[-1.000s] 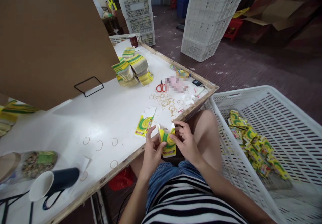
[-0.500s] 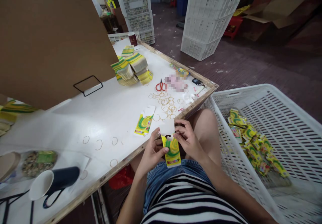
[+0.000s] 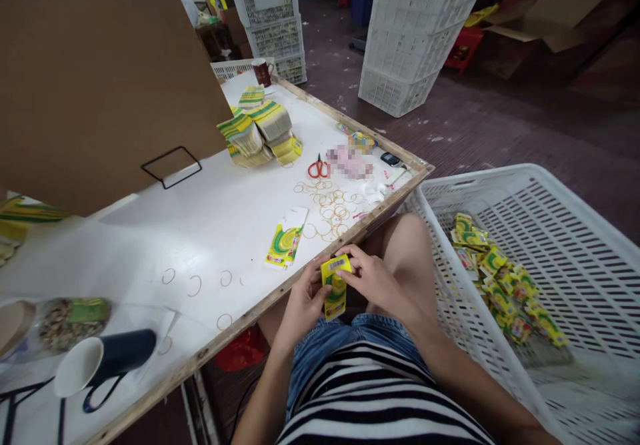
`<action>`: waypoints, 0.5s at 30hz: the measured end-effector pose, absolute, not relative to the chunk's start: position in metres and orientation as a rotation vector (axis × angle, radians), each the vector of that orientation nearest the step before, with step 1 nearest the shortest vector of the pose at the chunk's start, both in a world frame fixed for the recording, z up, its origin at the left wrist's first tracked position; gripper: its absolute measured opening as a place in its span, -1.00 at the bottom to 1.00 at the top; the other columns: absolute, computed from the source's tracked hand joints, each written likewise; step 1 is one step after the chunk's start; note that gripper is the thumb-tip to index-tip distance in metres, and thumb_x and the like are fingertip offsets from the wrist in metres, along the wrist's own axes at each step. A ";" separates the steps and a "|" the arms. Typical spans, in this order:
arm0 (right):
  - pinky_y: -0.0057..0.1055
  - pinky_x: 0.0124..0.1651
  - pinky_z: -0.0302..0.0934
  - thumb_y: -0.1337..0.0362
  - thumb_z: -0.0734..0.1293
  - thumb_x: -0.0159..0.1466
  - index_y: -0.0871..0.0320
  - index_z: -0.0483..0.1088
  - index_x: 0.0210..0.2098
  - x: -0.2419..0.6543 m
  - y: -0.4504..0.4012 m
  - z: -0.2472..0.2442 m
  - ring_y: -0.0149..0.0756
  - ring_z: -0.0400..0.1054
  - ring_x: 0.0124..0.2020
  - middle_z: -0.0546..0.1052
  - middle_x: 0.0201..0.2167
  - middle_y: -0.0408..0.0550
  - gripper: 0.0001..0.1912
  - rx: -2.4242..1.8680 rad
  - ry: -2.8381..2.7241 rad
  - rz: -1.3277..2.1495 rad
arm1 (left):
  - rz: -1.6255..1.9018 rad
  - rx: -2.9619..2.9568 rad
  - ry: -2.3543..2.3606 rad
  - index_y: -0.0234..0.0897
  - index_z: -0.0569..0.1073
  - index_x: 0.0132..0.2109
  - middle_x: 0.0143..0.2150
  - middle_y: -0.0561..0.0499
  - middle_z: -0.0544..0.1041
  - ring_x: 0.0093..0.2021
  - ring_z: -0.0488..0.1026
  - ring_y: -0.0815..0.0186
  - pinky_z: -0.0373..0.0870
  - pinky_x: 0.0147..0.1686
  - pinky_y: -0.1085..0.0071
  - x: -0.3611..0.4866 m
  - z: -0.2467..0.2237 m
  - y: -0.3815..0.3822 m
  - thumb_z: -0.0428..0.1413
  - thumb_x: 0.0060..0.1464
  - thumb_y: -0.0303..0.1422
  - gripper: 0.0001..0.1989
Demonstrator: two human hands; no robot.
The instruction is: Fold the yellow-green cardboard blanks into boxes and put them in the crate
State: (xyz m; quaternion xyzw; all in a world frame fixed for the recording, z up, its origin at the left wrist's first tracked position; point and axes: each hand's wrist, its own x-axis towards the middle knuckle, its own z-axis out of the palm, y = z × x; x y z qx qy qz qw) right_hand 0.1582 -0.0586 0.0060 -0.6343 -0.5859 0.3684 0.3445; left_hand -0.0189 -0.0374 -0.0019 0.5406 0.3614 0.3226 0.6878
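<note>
A white-topped table with raw wooden edging (image 3: 200, 238) spreads ahead of the hands and off to their left, and a tall brown cardboard sheet (image 3: 105, 91) stands over its far left side. To the hands' right sits a wide white perforated plastic crate (image 3: 583, 258), and well beyond them rises a stack of white plastic crates (image 3: 410, 51). Inside the wide crate lies a loose heap of small yellow packets (image 3: 500, 291). Bundled yellow-and-green printed cards (image 3: 260, 131) are piled on the table, forward and left of the hands. A dark blue mug with a white inside (image 3: 127, 351) lies on its side, well to their left. The left hand (image 3: 303, 305) pinches the lower left edge of a yellow-and-green printed card with a barcode (image 3: 336, 293), thumb in front; the right hand (image 3: 373, 281) grips its upper right, thumb pressed on the face. That card is between both hands, just off the table's near edge. A flat yellow-and-white printed card (image 3: 286, 239) rests on the table near the left hand. Farther forward are red-handled scissors (image 3: 319, 169), with thin tan rubber bands (image 3: 334, 210) scattered nearer the hands.
</note>
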 end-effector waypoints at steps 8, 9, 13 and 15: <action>-0.47 -0.46 0.05 0.30 0.34 0.16 0.06 0.27 0.00 0.151 -0.056 0.004 -0.33 0.28 -0.59 0.32 -0.64 -0.33 -0.60 -1.722 -1.628 0.898 | 0.757 1.106 0.821 -0.20 0.31 0.18 0.04 -0.16 0.54 -0.01 0.52 0.13 0.47 -0.08 0.30 -0.020 0.001 -0.035 0.22 0.09 -0.30 -0.48; -0.48 -0.47 0.03 0.31 0.34 0.16 0.06 0.27 -0.01 0.150 -0.056 0.004 -0.32 0.29 -0.59 0.31 -0.64 -0.34 -0.60 -1.750 -1.624 0.889 | 0.760 1.108 0.827 -0.20 0.31 0.18 0.04 -0.16 0.54 -0.01 0.52 0.14 0.47 -0.07 0.30 -0.019 0.001 -0.035 0.22 0.09 -0.30 -0.49; -0.48 -0.48 0.00 0.31 0.34 0.14 0.05 0.28 -0.05 0.143 -0.053 0.003 -0.30 0.30 -0.60 0.34 -0.66 -0.33 -0.63 -1.823 -1.592 0.842 | 0.774 1.120 0.845 -0.22 0.32 0.16 0.06 -0.16 0.53 0.02 0.50 0.13 0.46 -0.03 0.28 -0.018 0.000 -0.033 0.22 0.09 -0.33 -0.50; -0.47 -0.48 -0.01 0.31 0.34 0.14 0.05 0.29 -0.06 0.139 -0.052 0.003 -0.28 0.31 -0.60 0.36 -0.66 -0.31 -0.64 -1.858 -1.574 0.826 | 0.763 1.123 0.848 -0.22 0.31 0.17 0.06 -0.15 0.53 0.01 0.51 0.13 0.46 -0.04 0.29 -0.017 0.000 -0.033 0.22 0.08 -0.33 -0.49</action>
